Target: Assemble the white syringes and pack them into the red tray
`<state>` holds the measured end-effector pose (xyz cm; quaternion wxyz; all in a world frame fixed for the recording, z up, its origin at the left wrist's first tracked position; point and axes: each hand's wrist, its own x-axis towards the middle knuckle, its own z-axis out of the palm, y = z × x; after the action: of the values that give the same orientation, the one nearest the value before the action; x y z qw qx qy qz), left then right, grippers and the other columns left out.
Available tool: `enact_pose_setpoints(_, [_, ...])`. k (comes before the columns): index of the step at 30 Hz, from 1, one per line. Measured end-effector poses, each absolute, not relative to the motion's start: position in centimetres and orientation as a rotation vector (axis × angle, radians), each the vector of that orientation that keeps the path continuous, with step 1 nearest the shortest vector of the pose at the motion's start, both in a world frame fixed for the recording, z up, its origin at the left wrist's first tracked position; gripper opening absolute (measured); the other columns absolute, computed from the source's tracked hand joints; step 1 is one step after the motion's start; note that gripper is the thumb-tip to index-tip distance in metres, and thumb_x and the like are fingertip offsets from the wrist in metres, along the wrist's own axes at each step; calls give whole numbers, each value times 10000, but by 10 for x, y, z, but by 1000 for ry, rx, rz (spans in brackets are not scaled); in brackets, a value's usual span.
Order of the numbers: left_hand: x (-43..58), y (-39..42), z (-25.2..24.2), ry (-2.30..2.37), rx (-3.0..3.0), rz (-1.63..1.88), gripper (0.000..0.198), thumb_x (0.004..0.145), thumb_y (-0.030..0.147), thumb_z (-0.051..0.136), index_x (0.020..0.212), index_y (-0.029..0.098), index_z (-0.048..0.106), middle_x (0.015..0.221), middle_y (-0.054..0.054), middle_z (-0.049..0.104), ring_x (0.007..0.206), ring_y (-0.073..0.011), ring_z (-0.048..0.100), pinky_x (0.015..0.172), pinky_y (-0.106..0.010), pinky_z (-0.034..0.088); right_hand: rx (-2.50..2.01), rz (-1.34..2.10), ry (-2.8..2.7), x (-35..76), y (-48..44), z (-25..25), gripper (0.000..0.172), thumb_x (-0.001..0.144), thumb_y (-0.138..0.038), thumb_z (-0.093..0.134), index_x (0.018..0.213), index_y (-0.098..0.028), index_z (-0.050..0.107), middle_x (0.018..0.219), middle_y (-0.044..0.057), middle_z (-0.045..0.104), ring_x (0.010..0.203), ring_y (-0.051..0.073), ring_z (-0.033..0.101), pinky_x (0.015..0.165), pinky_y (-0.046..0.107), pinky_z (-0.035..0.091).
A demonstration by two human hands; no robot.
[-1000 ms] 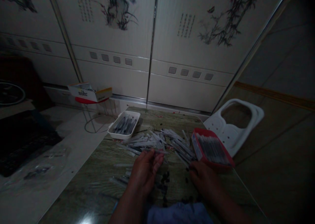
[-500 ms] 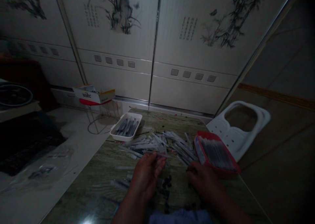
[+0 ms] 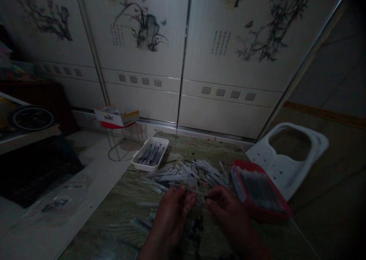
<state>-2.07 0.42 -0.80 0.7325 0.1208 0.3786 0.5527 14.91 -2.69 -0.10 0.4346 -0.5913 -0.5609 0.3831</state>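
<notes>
My left hand [image 3: 174,216] and my right hand [image 3: 228,210] are raised close together over a low table [image 3: 120,214]. Between their fingertips they pinch a thin clear pen tube [image 3: 192,190] that lies roughly level. Just beyond the hands lies a loose pile of several similar pen tubes [image 3: 188,172]. A white tray [image 3: 151,154] with dark pens stands at the pile's far left. A red tray [image 3: 259,189] filled with pens stands right of my right hand. Small dark caps [image 3: 196,227] are scattered on the table below my hands.
Painted sliding cabinet doors [image 3: 183,61] rise behind the table. A white moulded plastic piece [image 3: 288,153] leans at the right. A small cardboard box [image 3: 117,117] sits on a wire stand at the left. Plastic wrappers [image 3: 57,203] lie on the pale floor.
My right hand has lifted off the table by the red tray and moved left to meet my left hand on the pen tube. The camera has tilted upward.
</notes>
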Motion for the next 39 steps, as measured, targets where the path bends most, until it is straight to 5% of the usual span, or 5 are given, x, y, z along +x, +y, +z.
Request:
enact_pose_setpoints(31, [-15,-1,-4,885,433,1174,137,852,175,692,855,167,555,826,-53,687,722,-136,676,750,-275,576,-1468,919,-1458,151,-32,3,142,880,-340,611,854,-205,645,819,9,644,787,186,599,695,276,451])
enact_pose_setpoints(39, [-14,0,-3,892,412,1194,135,852,171,683,849,171,548,810,-56,700,721,-140,687,741,-271,570,-1454,1038,-1318,151,-29,0,265,846,-446,655,946,-201,659,827,17,644,763,195,610,663,284,469])
